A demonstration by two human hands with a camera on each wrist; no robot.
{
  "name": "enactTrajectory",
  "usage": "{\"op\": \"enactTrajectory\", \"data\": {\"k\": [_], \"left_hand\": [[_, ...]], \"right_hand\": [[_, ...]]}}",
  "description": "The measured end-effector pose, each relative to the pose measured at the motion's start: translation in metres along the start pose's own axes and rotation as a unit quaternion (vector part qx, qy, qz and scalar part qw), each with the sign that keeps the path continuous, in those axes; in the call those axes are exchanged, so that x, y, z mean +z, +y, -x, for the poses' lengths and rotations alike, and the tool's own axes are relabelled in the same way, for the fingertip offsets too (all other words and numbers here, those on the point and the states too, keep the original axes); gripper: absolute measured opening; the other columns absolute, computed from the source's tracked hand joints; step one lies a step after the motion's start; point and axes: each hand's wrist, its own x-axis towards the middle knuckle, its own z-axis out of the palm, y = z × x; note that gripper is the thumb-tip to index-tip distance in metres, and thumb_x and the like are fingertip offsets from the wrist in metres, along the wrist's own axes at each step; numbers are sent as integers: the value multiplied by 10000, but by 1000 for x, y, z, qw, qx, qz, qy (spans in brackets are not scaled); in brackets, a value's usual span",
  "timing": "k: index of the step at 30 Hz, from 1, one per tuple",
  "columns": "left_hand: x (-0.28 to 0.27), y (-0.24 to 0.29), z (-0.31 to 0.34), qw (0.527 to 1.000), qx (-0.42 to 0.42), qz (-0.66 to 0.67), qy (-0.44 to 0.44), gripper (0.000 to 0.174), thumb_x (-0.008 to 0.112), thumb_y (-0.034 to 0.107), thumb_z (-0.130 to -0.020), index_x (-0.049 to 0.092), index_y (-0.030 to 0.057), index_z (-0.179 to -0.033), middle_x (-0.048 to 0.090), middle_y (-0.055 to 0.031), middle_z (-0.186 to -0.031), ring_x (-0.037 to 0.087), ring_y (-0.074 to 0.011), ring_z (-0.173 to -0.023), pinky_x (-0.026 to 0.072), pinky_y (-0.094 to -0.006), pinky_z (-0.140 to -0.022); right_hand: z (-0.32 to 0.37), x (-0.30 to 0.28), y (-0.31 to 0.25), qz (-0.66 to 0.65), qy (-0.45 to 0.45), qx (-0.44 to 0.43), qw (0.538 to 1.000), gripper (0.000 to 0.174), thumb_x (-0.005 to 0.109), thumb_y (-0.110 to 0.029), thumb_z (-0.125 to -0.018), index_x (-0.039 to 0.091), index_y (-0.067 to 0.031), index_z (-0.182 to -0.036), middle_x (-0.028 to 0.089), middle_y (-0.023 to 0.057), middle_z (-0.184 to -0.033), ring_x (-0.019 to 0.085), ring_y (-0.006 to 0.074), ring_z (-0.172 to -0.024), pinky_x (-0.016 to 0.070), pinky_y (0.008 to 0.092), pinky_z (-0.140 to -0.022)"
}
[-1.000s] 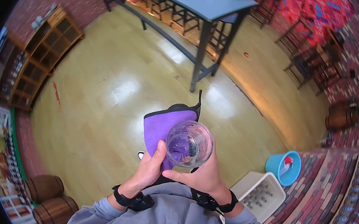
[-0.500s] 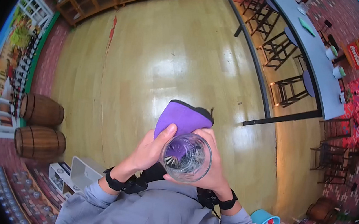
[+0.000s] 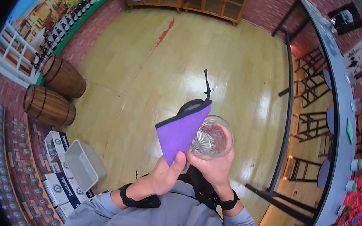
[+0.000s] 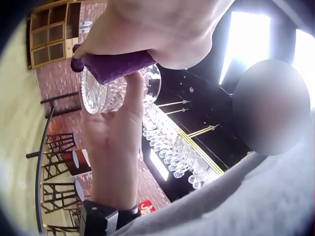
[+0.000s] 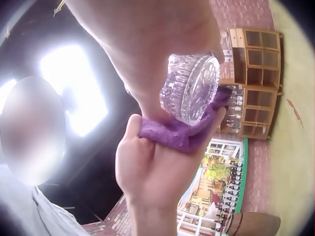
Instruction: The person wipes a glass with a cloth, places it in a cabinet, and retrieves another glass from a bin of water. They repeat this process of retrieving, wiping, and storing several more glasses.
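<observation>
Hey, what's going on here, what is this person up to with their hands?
A person stands on a wooden floor in a brick-walled room. Their right hand grips a cut glass from below, tipped on its side. Their left hand pinches a purple cloth and holds it against the outside of the glass, near its base. Nothing shows inside the glass.

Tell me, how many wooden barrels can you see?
2. The upper barrel is at the left of the head view, and the lower barrel is just below it. More may be hidden out of view.
</observation>
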Motion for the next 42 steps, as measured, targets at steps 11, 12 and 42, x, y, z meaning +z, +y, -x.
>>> {"op": "enactTrajectory", "data": {"k": [11, 12, 42], "left_hand": [[-2, 18, -135, 995, -13, 3, 98, 602, 246, 469, -967, 380, -30, -1276, 485, -93, -1187, 452, -163, -1076, 367, -289, -900], [-4, 23, -142, 994, 6, 18, 111, 609, 242, 473, -967, 382, -31, -1278, 473, -98, -1221, 439, -173, -1123, 353, -296, -937], [-61, 36, -154, 993, 115, -16, -16, 550, 246, 390, -987, 351, -54, -1293, 457, -139, -1250, 433, -216, -1160, 331, -329, -975]], "right_hand": [[-138, -15, -1, 1, -133, -31, 991, 852, 782, -82, -589, 293, 52, -1274, 522, 166, -1153, 542, 234, -1065, 441, 330, -902], [-143, -14, -1, 1, -135, -32, 990, 852, 782, -82, -589, 293, 52, -1274, 522, 166, -1153, 542, 234, -1065, 441, 330, -902], [-162, 35, -1, 11, -32, -91, 995, 806, 859, -114, -540, 421, 28, -1200, 459, 120, -1200, 527, 201, -1062, 451, 314, -894]]}}
